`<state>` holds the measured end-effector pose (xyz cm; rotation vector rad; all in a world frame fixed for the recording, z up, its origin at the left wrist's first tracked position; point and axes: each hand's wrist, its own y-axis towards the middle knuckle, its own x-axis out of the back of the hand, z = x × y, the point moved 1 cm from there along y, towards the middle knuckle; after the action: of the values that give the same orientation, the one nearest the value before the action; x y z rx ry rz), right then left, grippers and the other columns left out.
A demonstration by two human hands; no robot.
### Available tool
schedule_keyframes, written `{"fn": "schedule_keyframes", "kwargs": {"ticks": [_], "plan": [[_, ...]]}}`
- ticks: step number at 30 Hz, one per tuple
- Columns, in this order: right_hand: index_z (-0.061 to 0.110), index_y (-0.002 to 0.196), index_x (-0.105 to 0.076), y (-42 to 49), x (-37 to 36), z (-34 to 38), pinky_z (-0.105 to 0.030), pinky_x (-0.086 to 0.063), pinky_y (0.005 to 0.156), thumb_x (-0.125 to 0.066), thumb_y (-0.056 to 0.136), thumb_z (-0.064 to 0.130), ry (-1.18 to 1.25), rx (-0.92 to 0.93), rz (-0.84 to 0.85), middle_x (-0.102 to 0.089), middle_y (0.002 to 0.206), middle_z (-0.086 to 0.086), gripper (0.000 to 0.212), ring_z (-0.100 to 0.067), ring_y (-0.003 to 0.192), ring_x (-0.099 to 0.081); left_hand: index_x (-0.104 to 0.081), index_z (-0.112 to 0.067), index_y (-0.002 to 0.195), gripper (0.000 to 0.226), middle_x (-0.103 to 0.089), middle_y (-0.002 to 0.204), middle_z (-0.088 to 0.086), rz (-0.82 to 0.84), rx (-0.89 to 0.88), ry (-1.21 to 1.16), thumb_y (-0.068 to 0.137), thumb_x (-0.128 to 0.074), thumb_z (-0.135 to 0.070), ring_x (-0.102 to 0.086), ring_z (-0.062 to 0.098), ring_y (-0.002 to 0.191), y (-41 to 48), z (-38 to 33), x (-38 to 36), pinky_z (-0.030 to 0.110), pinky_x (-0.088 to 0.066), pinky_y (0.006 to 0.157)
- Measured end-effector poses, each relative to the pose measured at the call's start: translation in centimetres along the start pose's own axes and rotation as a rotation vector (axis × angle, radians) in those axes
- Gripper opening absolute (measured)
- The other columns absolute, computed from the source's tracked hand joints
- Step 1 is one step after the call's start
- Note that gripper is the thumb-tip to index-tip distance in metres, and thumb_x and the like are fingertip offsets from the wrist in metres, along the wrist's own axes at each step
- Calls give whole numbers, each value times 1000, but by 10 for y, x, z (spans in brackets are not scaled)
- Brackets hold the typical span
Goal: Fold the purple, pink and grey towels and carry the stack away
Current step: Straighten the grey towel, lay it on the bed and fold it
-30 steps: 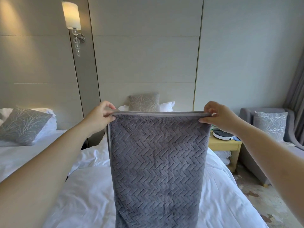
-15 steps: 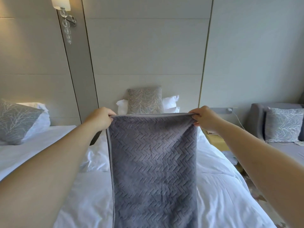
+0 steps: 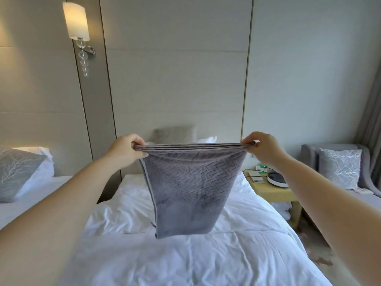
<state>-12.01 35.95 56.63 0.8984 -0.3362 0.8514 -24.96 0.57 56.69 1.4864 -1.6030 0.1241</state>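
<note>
Head view. Nearest the camera, two bare forearms reach forward from the lower corners of the frame, over a bed with a creased white cover.

Between the forearms hangs the grey towel, held up above the middle of the bed. It is folded: several layers show stacked along its top edge, which is stretched level and taut. The cloth has a zigzag weave and a paler trim down its left side. It narrows toward its bottom edge. Whether that edge touches the cover cannot be told.

The left hand pinches the top left corner of the towel, fingers curled over the layers. The right hand pinches the top right corner in the same manner. Both hands are closed on the towel, level with each other and well apart.

Beyond the right hand, a yellow bedside counter stands just beside the bed, carrying a round white device and small items too blurred to identify. At the head of the bed sit a grey cushion and a white pillow. To the left is a second bed with a patterned cushion. To the right is a grey sofa with its own cushion, and a curtain at the frame edge. A lit wall lamp is mounted on the panelled wall, upper left.
</note>
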Motion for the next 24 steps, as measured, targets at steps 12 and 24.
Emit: {"fn": "schedule_keyframes", "kwargs": {"ticks": [12, 24], "plan": [[34, 58, -52, -374, -130, -136, -21, -33, 60, -77, 67, 1, -133, -466, 528, -51, 75, 6, 42, -18, 76, -51, -55, -28, 66, 27, -59, 80, -4, 583, 338, 83, 66, -79, -18, -58, 18, 75, -360, 161, -153, 32, -47, 70], [22, 83, -61, -622, -156, -174, -35, -45, 77, -65, 79, 12, -379, -413, 726, -59, 90, 4, 11, -22, 100, -50, -60, -30, 80, 21, -57, 91, -14, 601, 290, 266, 73, -65, -12, -57, 16, 82, -606, 202, -192, 28, -44, 62]]}}
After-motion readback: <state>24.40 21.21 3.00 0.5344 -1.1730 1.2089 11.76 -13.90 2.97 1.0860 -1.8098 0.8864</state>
